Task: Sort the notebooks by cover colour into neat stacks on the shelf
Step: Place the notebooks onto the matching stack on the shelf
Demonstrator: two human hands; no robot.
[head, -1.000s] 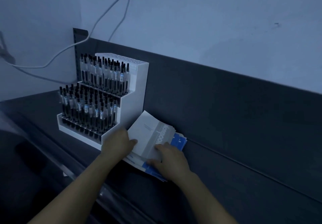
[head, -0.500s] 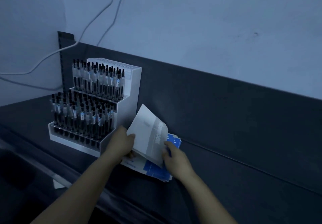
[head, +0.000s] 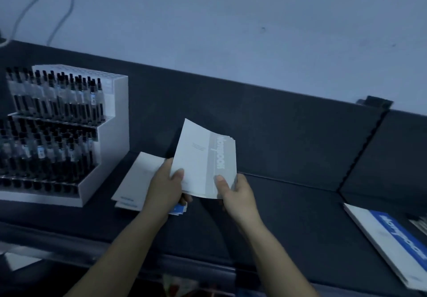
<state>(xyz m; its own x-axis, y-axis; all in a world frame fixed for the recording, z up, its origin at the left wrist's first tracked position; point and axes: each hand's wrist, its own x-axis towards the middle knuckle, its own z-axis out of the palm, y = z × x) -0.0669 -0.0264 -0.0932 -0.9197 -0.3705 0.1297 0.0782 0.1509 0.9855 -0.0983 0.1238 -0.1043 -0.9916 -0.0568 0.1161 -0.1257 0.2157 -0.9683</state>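
White pen rack [head: 113, 139] beside notebooks [head: 138, 176]

A dark grey flat shelf [head: 288, 216] carries a white stepped plastic stand [head: 111, 139] of black pens [head: 57, 102] at the left. Just right of the stand lies a loose pile of pale-covered paper notebooks [head: 136, 181]. A white notebook with a blue band [head: 390, 239] lies at the near right.

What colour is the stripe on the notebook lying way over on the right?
Blue, with white lettering; the notebook shows best in the head view.
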